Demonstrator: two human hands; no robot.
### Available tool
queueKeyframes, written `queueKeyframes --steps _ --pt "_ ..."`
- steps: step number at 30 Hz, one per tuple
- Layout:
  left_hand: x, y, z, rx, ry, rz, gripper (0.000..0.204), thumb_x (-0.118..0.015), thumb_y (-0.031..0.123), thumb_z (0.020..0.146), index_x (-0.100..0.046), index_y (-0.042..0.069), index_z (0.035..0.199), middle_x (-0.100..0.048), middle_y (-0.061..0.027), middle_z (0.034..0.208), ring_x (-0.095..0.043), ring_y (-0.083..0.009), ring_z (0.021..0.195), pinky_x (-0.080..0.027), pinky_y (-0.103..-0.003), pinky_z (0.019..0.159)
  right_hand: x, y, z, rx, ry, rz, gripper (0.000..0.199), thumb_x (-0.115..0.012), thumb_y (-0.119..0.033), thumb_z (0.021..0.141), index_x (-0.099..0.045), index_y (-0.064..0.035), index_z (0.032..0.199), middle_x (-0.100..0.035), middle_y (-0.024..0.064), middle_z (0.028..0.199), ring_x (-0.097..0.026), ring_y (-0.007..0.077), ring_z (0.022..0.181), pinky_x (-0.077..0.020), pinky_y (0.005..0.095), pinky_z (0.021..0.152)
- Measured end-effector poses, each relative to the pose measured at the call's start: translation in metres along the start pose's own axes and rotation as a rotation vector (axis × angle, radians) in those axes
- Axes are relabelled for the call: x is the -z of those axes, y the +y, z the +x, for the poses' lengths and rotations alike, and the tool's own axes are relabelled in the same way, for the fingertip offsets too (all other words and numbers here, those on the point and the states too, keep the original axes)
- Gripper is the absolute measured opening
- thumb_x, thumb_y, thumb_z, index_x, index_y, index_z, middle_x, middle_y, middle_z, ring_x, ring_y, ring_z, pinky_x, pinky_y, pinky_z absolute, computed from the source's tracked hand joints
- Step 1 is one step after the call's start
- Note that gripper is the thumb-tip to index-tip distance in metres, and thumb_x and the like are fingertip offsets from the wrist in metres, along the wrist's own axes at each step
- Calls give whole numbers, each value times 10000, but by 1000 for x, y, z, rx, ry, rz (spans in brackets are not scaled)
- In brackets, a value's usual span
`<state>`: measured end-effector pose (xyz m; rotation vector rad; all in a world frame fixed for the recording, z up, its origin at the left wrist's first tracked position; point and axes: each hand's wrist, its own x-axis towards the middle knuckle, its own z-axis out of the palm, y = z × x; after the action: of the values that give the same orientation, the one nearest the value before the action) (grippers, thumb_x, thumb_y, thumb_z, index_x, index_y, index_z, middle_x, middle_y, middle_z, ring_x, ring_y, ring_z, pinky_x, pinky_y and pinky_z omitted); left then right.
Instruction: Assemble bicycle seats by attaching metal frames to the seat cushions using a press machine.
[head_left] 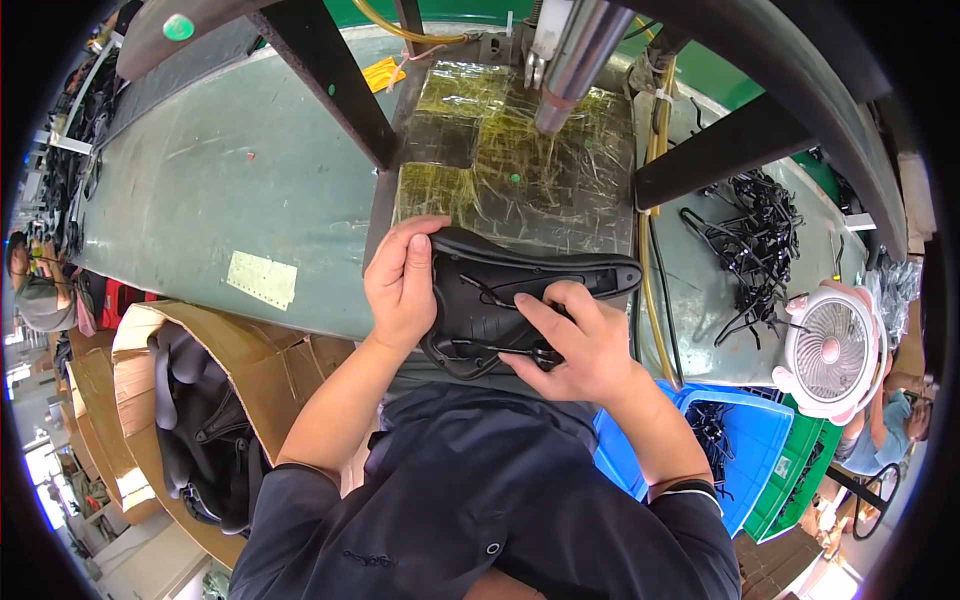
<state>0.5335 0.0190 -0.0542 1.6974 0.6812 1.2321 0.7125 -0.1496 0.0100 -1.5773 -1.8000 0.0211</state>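
Note:
A black bicycle saddle (pixel 463 318) is held bottom up in front of my body, its narrow nose pointing right. My left hand (pixel 405 285) grips the wide rear end, thumb on the underside and fingers around the edge. Across the underside lies a black metal saddle rail (pixel 478 344) with two arms. My right hand (pixel 582 345) pinches it, the index finger at one arm and the thumb near the other. Whether the rail's ends sit in the saddle's sockets I cannot tell.
A press rod (pixel 556 108) hangs over a tape-covered plate (pixel 420 145) between dark frame legs. Black rails (pixel 755 235) are piled at right, near a pink-white fan (pixel 830 348). Blue (pixel 750 440) and green (pixel 790 490) bins stand below; a carton (pixel 135 350) of saddles is at left.

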Motion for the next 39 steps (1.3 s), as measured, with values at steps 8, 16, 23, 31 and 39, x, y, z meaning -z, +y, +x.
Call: queueKeyframes --steps 8,16,23,31,39 --pt "0 -3 1 16 -35 -4 200 -593 66 1111 -763 -28 1154 -795 -134 1169 -724 -256 1085 -530 -352 1008 2 7 28 142 -88 62 632 -946 -332 663 -754 -63 1201 -633 94 1002 -666 241 686 -554 343 579" --pt "0 4 3 -61 -81 115 171 -613 45 1086 -760 -6 1156 -789 -141 1152 -718 -290 1063 -529 -370 987 5 25 43 276 -157 106 606 -925 -370 715 -730 -82 1212 -624 74 1055 -654 247 667 -533 354 559" --pt "8 34 38 -573 -280 487 438 -885 87 780 -707 67 1180 -666 -213 1275 -657 -418 1133 -542 -492 941 65 40 86 286 -171 -51 713 -903 -324 753 -659 -89 1381 -624 185 1366 -616 425 1259 -538 516 1035" --pt "-40 54 39 -384 -220 655 181 -806 106 876 -683 -7 806 -650 -232 1179 -633 -439 1017 -530 -495 891 -24 29 40 -438 197 -56 645 -803 -278 909 -587 70 1407 -637 301 1373 -713 481 1119 -614 475 928" --pt "-62 8 79 -463 -124 565 170 -769 42 883 -649 -13 775 -701 -226 1257 -697 -406 1040 -564 -483 900 -38 72 77 -354 420 -128 540 -785 -177 839 -671 10 1332 -724 183 1274 -764 383 986 -636 439 798"
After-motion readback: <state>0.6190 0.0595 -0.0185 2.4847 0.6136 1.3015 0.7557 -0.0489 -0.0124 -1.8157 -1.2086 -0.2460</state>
